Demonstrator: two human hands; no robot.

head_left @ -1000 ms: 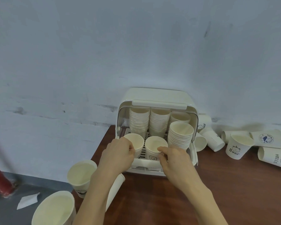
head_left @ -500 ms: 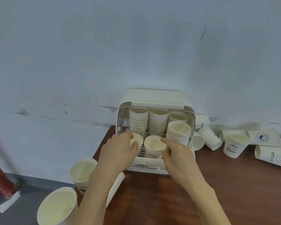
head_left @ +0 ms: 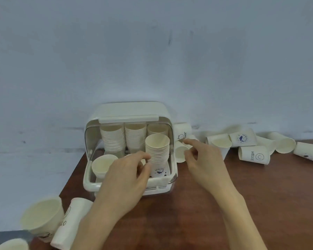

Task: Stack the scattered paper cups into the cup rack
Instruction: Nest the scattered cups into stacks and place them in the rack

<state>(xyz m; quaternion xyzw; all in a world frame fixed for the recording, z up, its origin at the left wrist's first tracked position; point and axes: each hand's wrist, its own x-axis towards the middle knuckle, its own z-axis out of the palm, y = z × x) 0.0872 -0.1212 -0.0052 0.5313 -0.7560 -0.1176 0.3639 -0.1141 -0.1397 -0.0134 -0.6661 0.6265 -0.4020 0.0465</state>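
Right hand (head_left: pixel 204 159): I have it just outside the rack's right wall, forefinger stretched out, the other fingers loosely bent, holding nothing; whether the fingertip already touches a cup I cannot tell.
Left hand (head_left: pixel 126 174): inside the rack's front, fingers curled toward the base of the front stack (head_left: pixel 157 152); whether it grips a cup there I cannot tell, since the hand hides it.
Nearest loose cup (head_left: pixel 180 152): lying on its side just beside the rack, mouth toward me, right under my right fingers; my right hand is plainly the nearer one.
Long axis: runs away from me toward the wall, so I judge a grip across the rim end suits.
Cup rack (head_left: pixel 130 112): lid up, on the tabletop (head_left: pixel 197 213) against the wall, stacks inside.
Other scattered cups (head_left: pixel 254 156): tipped over further right; more (head_left: pixel 43 215) at the front left edge.
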